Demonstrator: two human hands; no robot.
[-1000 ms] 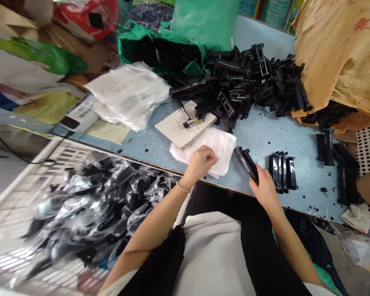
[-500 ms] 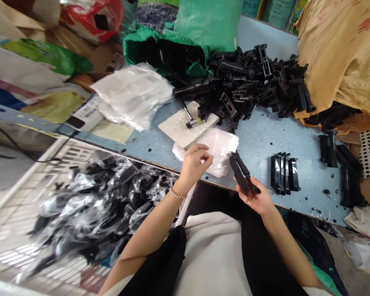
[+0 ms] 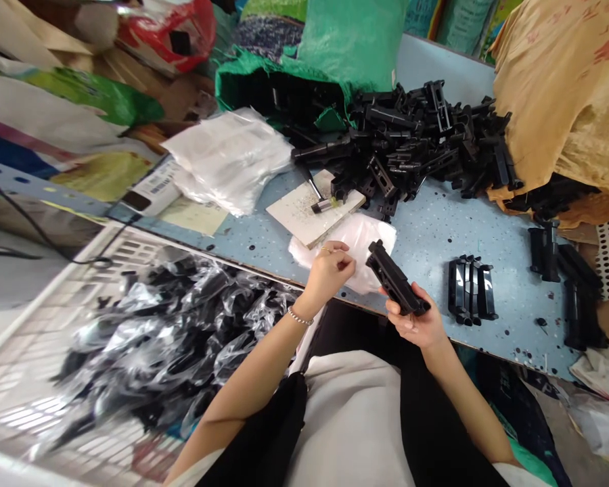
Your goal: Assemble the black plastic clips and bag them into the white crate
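Observation:
My right hand [image 3: 417, 323] grips a long black plastic part [image 3: 396, 279] near its lower end, tilted with the far end up and to the left. My left hand [image 3: 329, 270] is closed, its fingers curled together; whatever may be in them is hidden. Beneath and beyond that hand lies a pinkish-white plastic bag [image 3: 368, 233] on the blue speckled table [image 3: 421, 223]. A small row of black parts [image 3: 471, 289] stands side by side to the right of my right hand.
Behind is a large heap of black parts [image 3: 411, 128] by an open green sack [image 3: 355, 40]. A dusty board [image 3: 309, 220] carries a metal-ended tool [image 3: 325, 205]. Clear plastic bags [image 3: 233, 159] lie left. Below, a white crate [image 3: 35, 331] holds bagged black parts. A brown sack [image 3: 553, 101] stands right.
The black part has been turned over in my right hand, so a more solid side shows instead of its long slot. My left hand stays closed, almost where it was.

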